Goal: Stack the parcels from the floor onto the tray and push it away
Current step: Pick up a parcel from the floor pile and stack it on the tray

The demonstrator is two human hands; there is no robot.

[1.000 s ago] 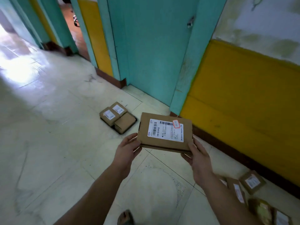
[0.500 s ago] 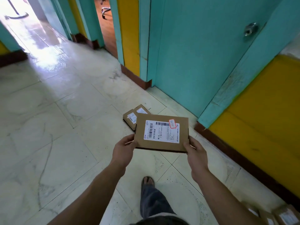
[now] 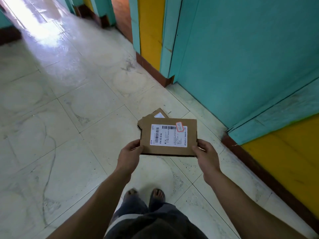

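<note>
I hold a flat brown cardboard parcel [image 3: 168,137] with a white barcode label and a small red sticker level in front of me. My left hand [image 3: 130,154] grips its left edge and my right hand [image 3: 206,155] grips its right edge. Behind and below it, small brown parcels on the floor [image 3: 159,114] show only as a corner with a white label; the held parcel hides most of them. No tray is in view.
Pale tiled floor [image 3: 69,118] stretches ahead and to the left. A teal door [image 3: 241,57] and a yellow wall with a dark skirting [image 3: 284,161] run along the right. My two feet [image 3: 145,195] stand below the parcel. A doorway opens at the top.
I have walked forward and the view has swung left. The floor parcels are now almost hidden behind the held parcel, and the parcels along the right wall have left the view. Both hands keep their grip.
</note>
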